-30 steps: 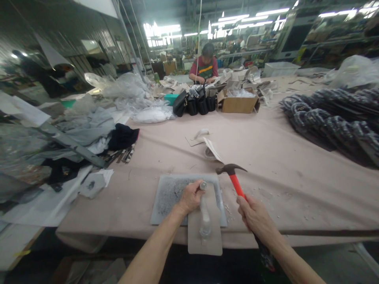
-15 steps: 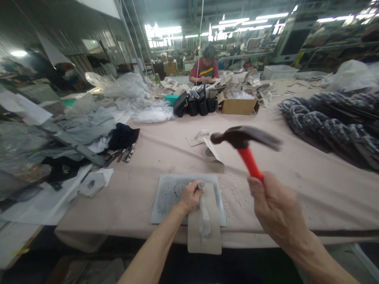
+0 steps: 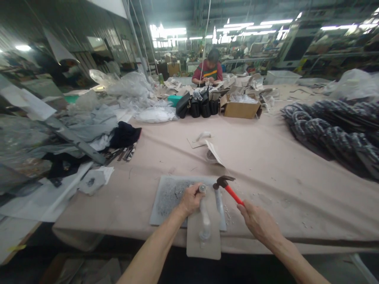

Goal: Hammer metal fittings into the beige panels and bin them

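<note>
My right hand (image 3: 257, 219) is wrapped round the red handle of a claw hammer (image 3: 226, 182). The hammer's dark head is low, just right of my left hand (image 3: 192, 198). Pinched in my left fingers is a short metal punch (image 3: 202, 189), its round top facing up. Under it lies a beige bag panel (image 3: 203, 244) with a plastic-wrapped handle (image 3: 205, 219) fixed along it; the panel overhangs the table's front edge. Beneath the panel is a grey, scuffed board (image 3: 167, 201). The punch's lower end is hidden.
Two similar panels with handles, one flat (image 3: 199, 139) and one tilted (image 3: 215, 154), lie ahead. Tiny pale pieces (image 3: 227, 215) are scattered right of the board. Farther back are black bags (image 3: 195, 107), a cardboard box (image 3: 241, 108) and a seated person (image 3: 209, 71). Wrapped dark handles (image 3: 325, 126) pile up at right.
My right hand has swung the hammer down and to the left, from raised in the air to beside the punch. My left hand stays in nearly the same place.
</note>
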`<state>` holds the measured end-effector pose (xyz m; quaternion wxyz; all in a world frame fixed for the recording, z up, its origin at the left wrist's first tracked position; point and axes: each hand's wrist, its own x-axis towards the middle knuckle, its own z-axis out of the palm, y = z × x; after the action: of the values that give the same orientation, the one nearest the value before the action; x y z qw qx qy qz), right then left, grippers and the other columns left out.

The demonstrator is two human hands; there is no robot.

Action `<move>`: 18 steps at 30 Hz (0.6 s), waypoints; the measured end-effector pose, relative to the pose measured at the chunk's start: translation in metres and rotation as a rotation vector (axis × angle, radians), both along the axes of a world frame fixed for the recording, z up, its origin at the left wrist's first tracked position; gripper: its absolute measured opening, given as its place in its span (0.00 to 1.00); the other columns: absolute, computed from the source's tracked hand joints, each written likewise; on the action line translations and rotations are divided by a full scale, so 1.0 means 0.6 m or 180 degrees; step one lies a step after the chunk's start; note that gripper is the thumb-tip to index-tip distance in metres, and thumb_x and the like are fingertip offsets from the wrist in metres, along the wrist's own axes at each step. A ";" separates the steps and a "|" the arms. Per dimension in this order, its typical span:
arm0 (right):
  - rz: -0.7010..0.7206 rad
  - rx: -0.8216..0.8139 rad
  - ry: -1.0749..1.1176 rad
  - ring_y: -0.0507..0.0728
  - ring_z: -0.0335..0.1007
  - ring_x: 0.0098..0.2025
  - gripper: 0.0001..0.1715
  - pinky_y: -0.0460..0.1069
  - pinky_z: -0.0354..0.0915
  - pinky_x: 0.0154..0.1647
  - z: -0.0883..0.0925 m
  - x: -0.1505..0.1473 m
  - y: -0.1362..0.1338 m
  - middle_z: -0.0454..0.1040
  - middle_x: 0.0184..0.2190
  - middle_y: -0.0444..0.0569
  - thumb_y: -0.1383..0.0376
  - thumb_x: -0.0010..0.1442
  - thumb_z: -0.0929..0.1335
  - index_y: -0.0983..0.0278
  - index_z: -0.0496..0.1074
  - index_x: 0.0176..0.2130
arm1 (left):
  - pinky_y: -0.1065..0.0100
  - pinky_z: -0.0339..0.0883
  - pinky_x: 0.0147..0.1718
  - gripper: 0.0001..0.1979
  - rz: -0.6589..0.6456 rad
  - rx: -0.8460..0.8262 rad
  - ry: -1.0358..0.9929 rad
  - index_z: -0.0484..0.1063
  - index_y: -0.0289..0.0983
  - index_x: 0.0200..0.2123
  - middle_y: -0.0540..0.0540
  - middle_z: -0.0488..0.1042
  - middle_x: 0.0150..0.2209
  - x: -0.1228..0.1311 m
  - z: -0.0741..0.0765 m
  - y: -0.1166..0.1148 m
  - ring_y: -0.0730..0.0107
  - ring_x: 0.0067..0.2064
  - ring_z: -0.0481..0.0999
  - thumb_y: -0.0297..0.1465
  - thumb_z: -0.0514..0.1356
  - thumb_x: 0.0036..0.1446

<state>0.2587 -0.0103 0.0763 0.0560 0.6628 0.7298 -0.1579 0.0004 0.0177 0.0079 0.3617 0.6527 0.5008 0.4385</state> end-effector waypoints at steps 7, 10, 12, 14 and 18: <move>0.0600 0.1422 0.0108 0.66 0.67 0.50 0.22 0.57 0.63 0.45 -0.043 -0.032 -0.006 0.66 0.54 0.64 0.69 0.65 0.61 0.69 0.63 0.58 | 0.70 0.65 0.38 0.11 0.0110 -0.0223 -0.0420 0.75 0.38 0.40 0.49 0.76 0.33 0.000 -0.015 0.006 0.67 0.35 0.73 0.28 0.61 0.52; 0.1801 0.1145 0.0898 0.60 0.65 0.50 0.29 0.54 0.64 0.48 -0.041 -0.099 -0.036 0.62 0.59 0.58 0.74 0.60 0.61 0.62 0.61 0.60 | 0.70 0.67 0.38 0.12 0.0173 -0.0416 -0.0841 0.75 0.37 0.39 0.49 0.77 0.34 0.006 -0.018 0.010 0.67 0.35 0.75 0.28 0.63 0.49; 0.2337 0.0771 0.0949 0.59 0.64 0.48 0.24 0.53 0.63 0.46 -0.050 -0.140 -0.054 0.64 0.57 0.55 0.76 0.57 0.62 0.62 0.67 0.52 | 0.71 0.68 0.36 0.12 0.0288 -0.0555 -0.1192 0.74 0.36 0.37 0.48 0.77 0.32 0.009 -0.018 0.015 0.68 0.34 0.76 0.31 0.65 0.47; 0.2365 0.0661 0.0832 0.59 0.63 0.46 0.17 0.53 0.63 0.46 -0.065 -0.166 -0.062 0.67 0.54 0.54 0.76 0.56 0.62 0.63 0.69 0.44 | 0.71 0.69 0.35 0.13 0.0520 -0.0678 -0.1618 0.73 0.35 0.36 0.48 0.78 0.32 0.006 -0.016 0.022 0.67 0.33 0.77 0.34 0.66 0.47; 0.1989 0.0876 0.0822 0.58 0.65 0.47 0.21 0.53 0.63 0.48 -0.078 -0.160 -0.059 0.66 0.56 0.54 0.80 0.54 0.60 0.64 0.69 0.44 | 0.70 0.70 0.37 0.14 0.1092 -0.0498 -0.1976 0.72 0.35 0.37 0.47 0.78 0.33 -0.029 -0.005 0.023 0.67 0.35 0.78 0.36 0.67 0.49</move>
<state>0.1627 -0.0456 0.0298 -0.0807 0.3839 0.9125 -0.1159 -0.0170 0.0318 0.0051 0.4666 0.3652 0.5014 0.6305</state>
